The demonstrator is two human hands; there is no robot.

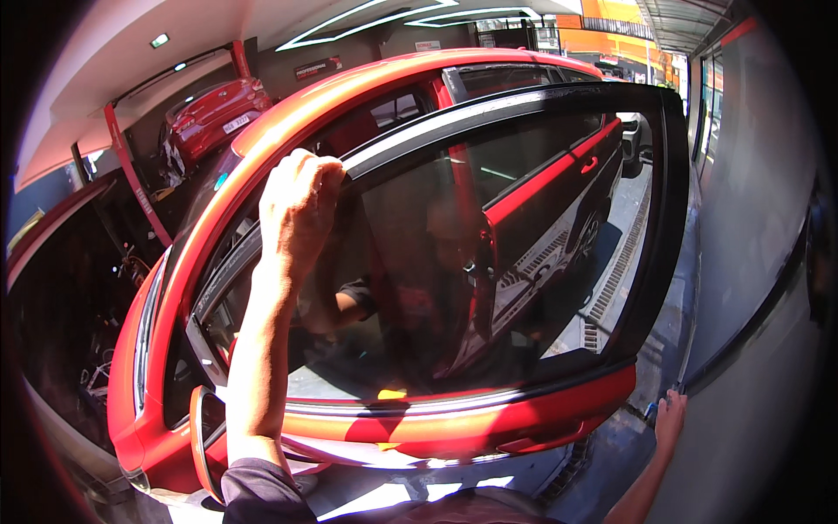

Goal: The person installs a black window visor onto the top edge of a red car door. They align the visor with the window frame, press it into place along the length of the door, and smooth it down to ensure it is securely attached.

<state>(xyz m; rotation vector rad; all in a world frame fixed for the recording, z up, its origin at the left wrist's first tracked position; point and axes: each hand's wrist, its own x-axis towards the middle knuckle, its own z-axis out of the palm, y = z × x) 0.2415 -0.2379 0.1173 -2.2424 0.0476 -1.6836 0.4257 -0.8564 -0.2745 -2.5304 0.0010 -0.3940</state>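
The red car's front door (pixel 515 428) stands open before me, with a dark window pane (pixel 401 279) in a black window frame (pixel 524 103). My left hand (pixel 301 205) is closed at the frame's upper front edge, its fingertips partly hidden. Low on the right, apart from the door, my right hand (pixel 670 417) has its fingers bent together. A small bluish thing (pixel 651 410) shows at its fingertips, too small to name. The side mirror (pixel 206 441) sits beside my left forearm.
Beyond the door is the car's red rear door (pixel 546 188). A second red car (pixel 218 113) stands raised behind, near a red lift post (pixel 135 175). A grey wall (pixel 751 175) runs along the right. Slotted drain grating (pixel 624 253) crosses the sunlit floor.
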